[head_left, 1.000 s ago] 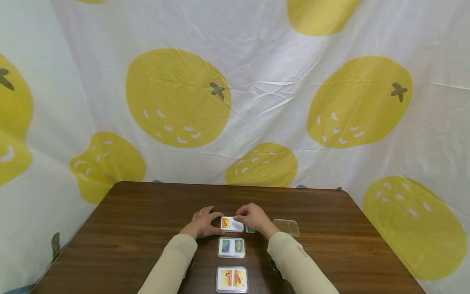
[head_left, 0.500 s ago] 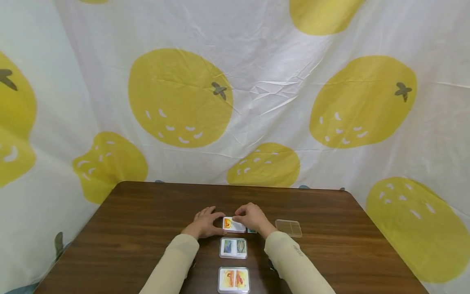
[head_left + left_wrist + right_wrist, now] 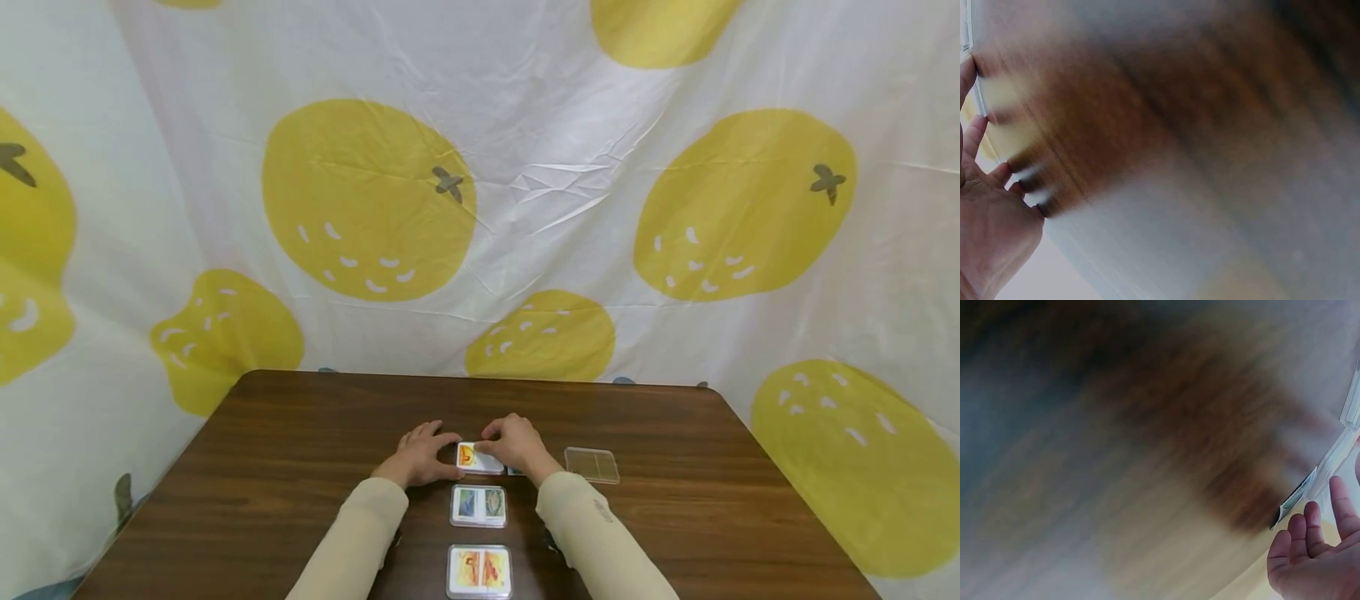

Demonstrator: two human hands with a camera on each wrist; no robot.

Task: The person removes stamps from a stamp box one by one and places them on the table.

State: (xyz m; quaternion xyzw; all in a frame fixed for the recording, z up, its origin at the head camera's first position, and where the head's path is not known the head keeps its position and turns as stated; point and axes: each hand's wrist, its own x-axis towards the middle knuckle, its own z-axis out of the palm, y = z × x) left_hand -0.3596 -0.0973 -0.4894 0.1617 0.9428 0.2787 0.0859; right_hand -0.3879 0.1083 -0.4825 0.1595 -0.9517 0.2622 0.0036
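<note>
At the far middle of the table sits a flat card case [image 3: 491, 467], an orange picture at its left and white at its right. My left hand [image 3: 414, 460] holds its left end, thumb on the near side and forefinger on the far side. In the left wrist view fingertips [image 3: 984, 122] touch the clear edge. My right hand [image 3: 519, 444] is over the case's right part, thumb and forefinger bent together at the white surface; whether they pinch anything is hidden. Partly under that hand lies a dark blue-green card [image 3: 514, 472].
A clear lid [image 3: 592, 465] lies right of the right hand. Nearer stand two clear cases in a column, one with blue and green pictures [image 3: 478, 506], one with orange-red pictures [image 3: 480, 572]. Behind the brown table [image 3: 337, 433] hangs a lemon-print cloth [image 3: 525, 250].
Both hands stay at the same case. The right hand has shifted slightly left over it, covering more of the blue-green card. The whole view has drifted a little.
</note>
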